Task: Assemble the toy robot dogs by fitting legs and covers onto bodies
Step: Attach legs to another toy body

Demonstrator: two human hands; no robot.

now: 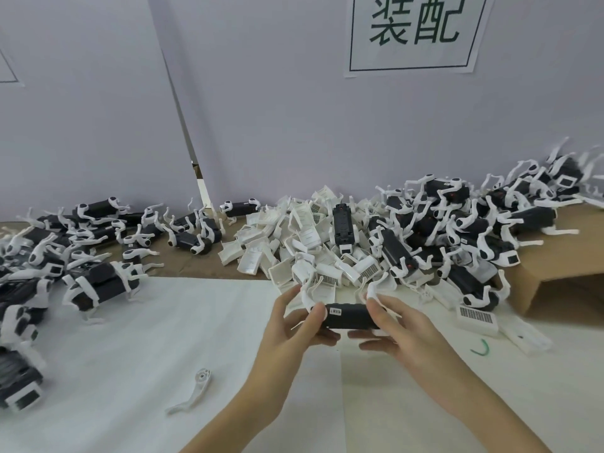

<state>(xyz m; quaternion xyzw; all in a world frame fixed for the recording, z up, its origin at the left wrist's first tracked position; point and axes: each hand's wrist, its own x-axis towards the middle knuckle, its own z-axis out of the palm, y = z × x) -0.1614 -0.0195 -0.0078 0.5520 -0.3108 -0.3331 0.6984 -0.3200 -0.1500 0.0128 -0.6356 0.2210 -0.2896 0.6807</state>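
On the bench (pixel 130 338), seen from the head camera, a white sheet covers the near part, and brown cardboard (pixel 555 269) lies under the things at the back and at the right. Behind the bench stands a pale grey wall (pixel 294 109), and a paper sign (pixel 413 32) with two dark green characters inside a thin frame hangs on it at the upper right.

No box or tray holds the parts; they lie in open heaps on the bench. At the back middle is a heap of white covers (pixel 294 250), and one black body lies on top of it. At the right a large pile of dogs (pixel 457 230) with black bodies and white legs rises against the wall. At the left a second group of dogs (pixel 91 256) spreads along the bench edge. One loose white leg (pixel 192 392) lies alone on the white sheet, near the left forearm. A small green curved piece (pixel 480 349) lies at the right, just beside a white cover with a barcode label (pixel 477 318).

Both hands hold one black body (pixel 349 317) in the air, above the near bench and just in front of the cover heap. The left hand (pixel 294 325) grips its left end, thumb on top and fingers curled under it. The right hand (pixel 402 331) grips the right end in the same way. White legs stand up from both ends of the body, by the fingertips.
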